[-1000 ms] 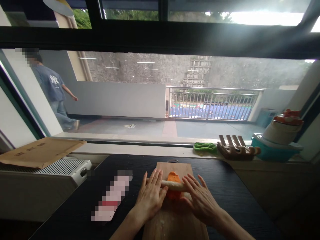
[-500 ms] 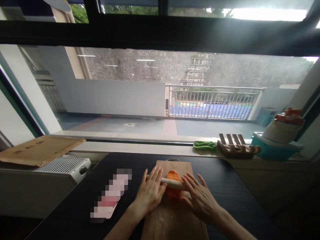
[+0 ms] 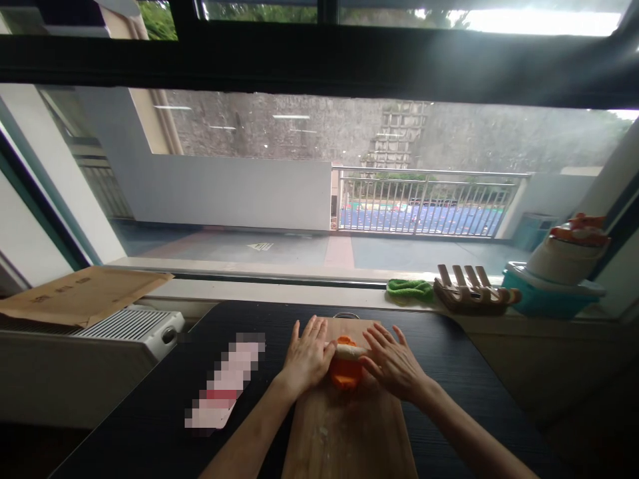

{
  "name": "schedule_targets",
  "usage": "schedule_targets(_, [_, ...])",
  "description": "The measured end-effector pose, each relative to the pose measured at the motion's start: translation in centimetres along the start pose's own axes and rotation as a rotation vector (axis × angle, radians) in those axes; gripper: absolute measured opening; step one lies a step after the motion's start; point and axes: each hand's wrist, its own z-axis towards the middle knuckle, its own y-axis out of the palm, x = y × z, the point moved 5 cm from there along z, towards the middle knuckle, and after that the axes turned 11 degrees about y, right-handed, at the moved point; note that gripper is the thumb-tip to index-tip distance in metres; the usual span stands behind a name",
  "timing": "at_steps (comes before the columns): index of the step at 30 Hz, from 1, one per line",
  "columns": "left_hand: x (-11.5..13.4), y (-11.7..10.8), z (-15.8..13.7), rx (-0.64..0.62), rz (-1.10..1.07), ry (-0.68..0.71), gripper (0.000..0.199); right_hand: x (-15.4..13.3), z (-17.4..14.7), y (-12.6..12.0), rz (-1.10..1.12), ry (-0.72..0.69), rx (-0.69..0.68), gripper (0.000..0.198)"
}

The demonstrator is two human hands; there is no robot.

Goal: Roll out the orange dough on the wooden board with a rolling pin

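A wooden rolling pin [image 3: 348, 352] lies crosswise on a flattened orange piece of dough or clay [image 3: 346, 378]; I cannot tell which. Beneath both is a long wooden cutting board [image 3: 349, 432]. My left hand [image 3: 308, 354] rests flat over the pin's left end, fingers stretched forward. Over the right end lies my right hand [image 3: 393, 359], its fingers extended and spread. Neither hand's fingers wrap round the pin, and both hide its ends. Orange material shows in front of the pin and behind it.
The board lies on a dark table [image 3: 449, 412]. Left of it is a blurred pink object [image 3: 224, 386]. A radiator [image 3: 154, 326] bears a brown envelope [image 3: 84, 293]. Along the sill are a green cloth [image 3: 409, 289], a slatted brown rack [image 3: 472, 293] and a teal box [image 3: 539, 299] under a bottle [image 3: 566, 256].
Both hands and the rolling pin have moved forward over the orange piece, away from me. More of its near part now shows.
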Motion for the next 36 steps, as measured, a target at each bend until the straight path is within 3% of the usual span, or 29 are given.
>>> schedule_targets(3, [-0.1,-0.2,0.9,0.005,0.008,-0.011,0.058,0.2,0.8,0.0,-0.009,0.042,-0.003,0.056])
schedule_targets(8, [0.5,-0.4,-0.5,-0.005,0.004,0.014,0.058,-0.1,-0.8,0.5,0.014,-0.105,0.015,0.058])
schedule_targets(14, [-0.1,-0.3,1.3,0.003,0.006,-0.035,0.058,0.4,1.4,-0.2,-0.025,0.032,-0.005,0.054])
schedule_targets(20, [0.5,-0.3,-0.5,0.018,0.003,-0.027,0.057,-0.1,-0.3,0.2,0.029,-0.107,-0.033,0.057])
schedule_targets(26, [-0.2,-0.2,1.7,0.016,-0.002,-0.056,0.059,0.5,1.9,-0.3,-0.018,0.036,-0.022,0.056])
schedule_targets(32, [0.4,-0.2,-0.6,0.01,-0.008,-0.022,0.058,-0.3,-0.5,-0.1,0.027,-0.129,-0.024,0.056])
schedule_targets(36, [0.0,-0.1,0.5,0.003,-0.011,-0.05,0.057,-0.1,1.0,-0.4,-0.007,-0.045,0.006,0.046])
